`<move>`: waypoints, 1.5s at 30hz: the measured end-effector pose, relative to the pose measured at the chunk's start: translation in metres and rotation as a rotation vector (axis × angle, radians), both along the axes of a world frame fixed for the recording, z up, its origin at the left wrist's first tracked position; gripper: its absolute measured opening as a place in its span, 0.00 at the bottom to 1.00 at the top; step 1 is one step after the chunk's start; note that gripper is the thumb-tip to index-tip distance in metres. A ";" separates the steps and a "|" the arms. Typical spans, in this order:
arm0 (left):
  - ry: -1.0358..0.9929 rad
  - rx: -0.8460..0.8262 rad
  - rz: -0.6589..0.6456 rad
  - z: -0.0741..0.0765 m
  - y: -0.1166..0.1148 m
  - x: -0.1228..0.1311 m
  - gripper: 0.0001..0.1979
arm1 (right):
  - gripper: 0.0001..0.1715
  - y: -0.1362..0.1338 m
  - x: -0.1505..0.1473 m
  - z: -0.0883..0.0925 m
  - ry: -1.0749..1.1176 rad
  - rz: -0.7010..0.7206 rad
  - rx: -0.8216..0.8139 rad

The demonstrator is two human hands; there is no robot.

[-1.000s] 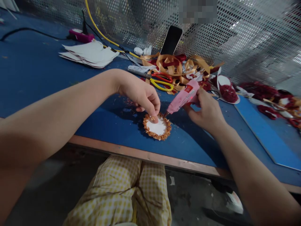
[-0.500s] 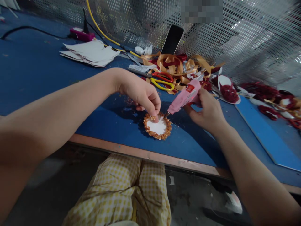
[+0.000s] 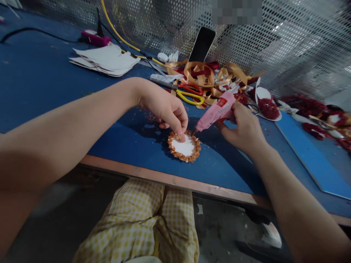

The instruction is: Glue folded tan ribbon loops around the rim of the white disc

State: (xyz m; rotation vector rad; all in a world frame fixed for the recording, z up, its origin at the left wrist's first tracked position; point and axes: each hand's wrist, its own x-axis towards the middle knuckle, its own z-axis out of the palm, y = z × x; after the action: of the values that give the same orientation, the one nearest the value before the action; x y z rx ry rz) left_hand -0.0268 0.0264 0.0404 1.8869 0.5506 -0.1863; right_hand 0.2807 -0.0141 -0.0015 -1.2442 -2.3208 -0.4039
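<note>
A white disc [image 3: 185, 147] ringed with small orange ribbon pieces lies on the blue table [image 3: 49, 84] near its front edge. My left hand [image 3: 164, 107] hovers over the disc's upper left rim, its fingertips pinched on a small orange ribbon piece [image 3: 178, 137] and pressing it onto the rim. My right hand [image 3: 242, 126] grips a pink glue gun [image 3: 215, 111], whose nozzle points down-left at the disc's upper right rim.
Behind the hands lie red-and-yellow scissors [image 3: 190, 92], a heap of orange ribbon [image 3: 208, 78], a phone [image 3: 202, 44] leaning on the mesh wall, a stack of white card [image 3: 105, 60] and dark red trimmed discs [image 3: 267, 107]. A blue board [image 3: 309, 153] sits at the right.
Nothing has visibly changed beyond a slight camera shift; both hands stay at the disc.
</note>
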 end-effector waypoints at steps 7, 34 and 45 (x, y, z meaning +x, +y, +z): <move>-0.015 -0.027 0.020 0.001 -0.001 0.000 0.11 | 0.13 -0.001 -0.001 0.003 -0.010 0.019 -0.021; -0.024 -0.020 0.021 0.003 -0.002 0.000 0.09 | 0.12 -0.001 -0.004 0.007 0.035 0.094 0.007; -0.049 -0.011 0.203 -0.001 -0.002 0.002 0.07 | 0.07 -0.010 -0.010 0.016 -0.065 0.034 0.170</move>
State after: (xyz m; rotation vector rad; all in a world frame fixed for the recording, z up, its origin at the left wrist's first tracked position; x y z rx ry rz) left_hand -0.0247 0.0239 0.0395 1.8065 0.7017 -0.0098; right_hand 0.2706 -0.0245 0.0149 -1.1241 -2.3036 -0.6242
